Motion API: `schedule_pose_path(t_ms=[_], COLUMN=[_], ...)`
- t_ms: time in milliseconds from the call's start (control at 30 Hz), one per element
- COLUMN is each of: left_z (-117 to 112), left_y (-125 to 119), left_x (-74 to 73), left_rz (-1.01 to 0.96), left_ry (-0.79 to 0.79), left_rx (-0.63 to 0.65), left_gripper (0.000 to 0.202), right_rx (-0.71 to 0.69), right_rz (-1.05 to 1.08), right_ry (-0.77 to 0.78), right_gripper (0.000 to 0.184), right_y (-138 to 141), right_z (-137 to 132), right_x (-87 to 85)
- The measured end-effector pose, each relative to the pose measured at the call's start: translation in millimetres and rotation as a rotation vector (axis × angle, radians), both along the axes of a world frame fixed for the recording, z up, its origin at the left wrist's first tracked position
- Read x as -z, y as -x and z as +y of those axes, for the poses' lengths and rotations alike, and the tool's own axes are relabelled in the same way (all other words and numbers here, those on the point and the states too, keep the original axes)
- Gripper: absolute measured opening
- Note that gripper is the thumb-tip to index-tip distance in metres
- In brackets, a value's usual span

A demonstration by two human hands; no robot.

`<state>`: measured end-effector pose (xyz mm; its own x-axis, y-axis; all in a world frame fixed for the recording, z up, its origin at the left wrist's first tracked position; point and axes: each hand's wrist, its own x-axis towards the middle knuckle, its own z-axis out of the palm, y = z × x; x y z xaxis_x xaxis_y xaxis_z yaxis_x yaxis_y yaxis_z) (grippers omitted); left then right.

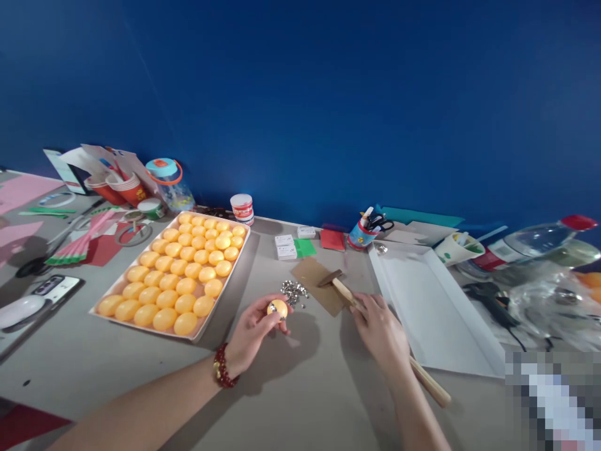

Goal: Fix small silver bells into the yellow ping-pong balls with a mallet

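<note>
**Orange ball (277,309) and hammer (344,292) held above a grey table (305,401)**

At far left, red paper cups (129,189) stand near the blue wall (300,106), with a clear jar (173,191) with a light-blue lid to their right. Next is a shallow box (200,329) filled with rows of further orange balls (186,285); a gap shows near its right side. To the right of this box, the left hand (256,322), with a dark-red bracelet (225,366) at the wrist, pinches the orange ball between thumb and fingers; silver bits mark the ball's surface. Just beyond the fingertips lies a small heap of shiny silver pieces (293,292). Farther back are small white boxes (285,247) and a green sheet (306,248). A brown sheet (317,288) follows, the hammer's head over it; contact cannot be judged. The right hand (381,329) has its fingers closed around the wooden handle, whose end emerges beside the wrist. Behind stands a pen cup (360,236). Farther right are a white tray (436,313), a clear bottle (533,241) with a red cap, lying tilted, and a crumpled plastic bag (554,307).
</note>
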<state>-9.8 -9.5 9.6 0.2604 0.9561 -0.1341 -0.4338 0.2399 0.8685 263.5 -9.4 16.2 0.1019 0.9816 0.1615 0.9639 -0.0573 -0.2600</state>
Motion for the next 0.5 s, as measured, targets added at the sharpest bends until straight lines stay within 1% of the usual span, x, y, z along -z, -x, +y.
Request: schedule_pose_path(t_ms=[100, 200, 267, 333, 433, 500], left_z=[-0.5, -2.0, -3.2, -4.2, -5.2, -5.9], left_y=[-1.2, -1.5, -1.1, -0.5, -0.1, -0.6], left_x=[-2.2, -0.8, 2.1, 5.3, 7.6, 6.9], left_rz=[-0.004, -0.027, -0.038, -0.033, -0.030, -0.047], left_ry=[-0.003, -0.015, -0.019, -0.018, -0.020, -0.032], left_rx=[0.007, 0.044, 0.060, 0.064, 0.082, 0.104], left_gripper=[0.031, 0.031, 0.033, 0.036, 0.036, 0.034], right_rx=[-0.040, -0.077, -0.130, -0.260, -0.437, -0.475], right_rz=[-0.048, -0.086, -0.038, 0.090, 0.241, 0.251], right_ry=[-0.002, -0.086, -0.177, -0.234, -0.174, -0.140], right_gripper=[0.019, 0.018, 0.018, 0.018, 0.020, 0.030], right_y=[-3.4, -0.1, 8.6, 22.3, 46.4, 59.1], right_z=[1.0, 1.0, 0.1, -2.0, -5.3, -5.9], right_x=[2.1, 0.0, -1.2, -0.3, 5.2, 9.7])
